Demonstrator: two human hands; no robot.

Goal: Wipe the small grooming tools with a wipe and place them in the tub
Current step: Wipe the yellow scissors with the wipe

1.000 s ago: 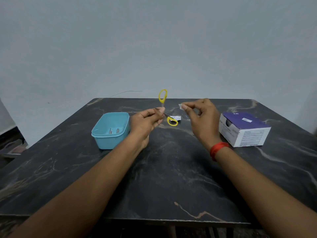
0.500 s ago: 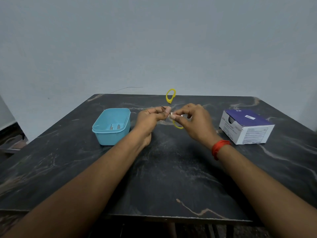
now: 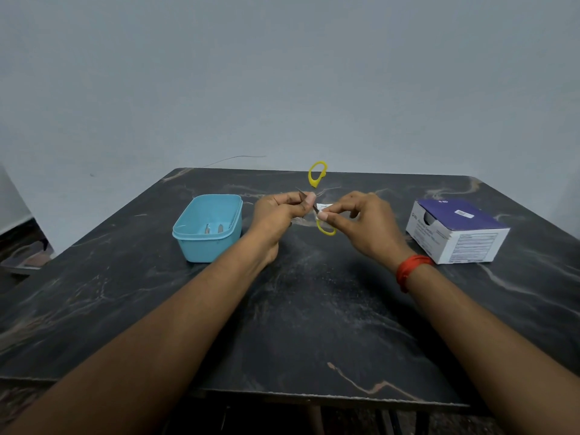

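My left hand [image 3: 282, 211] pinches small scissors with yellow loop handles [image 3: 317, 174] near the blades, above the middle of the table. One yellow loop stands up behind the hand, the other hangs below between my hands. My right hand [image 3: 361, 221] pinches a small white wipe [image 3: 323, 208] against a blade beside my left thumb. The light blue tub [image 3: 207, 227] stands to the left of my left hand. Two small metal tools [image 3: 213, 228] lie on its bottom.
A purple and white cardboard box [image 3: 455, 230] sits at the right on the dark marbled table [image 3: 314, 309]. A grey wall rises behind the table's far edge. The near edge runs just below my forearms.
My right hand came in from the right with the wipe and now pinches it on the scissor blade. The scissors tilted a little in my left hand.
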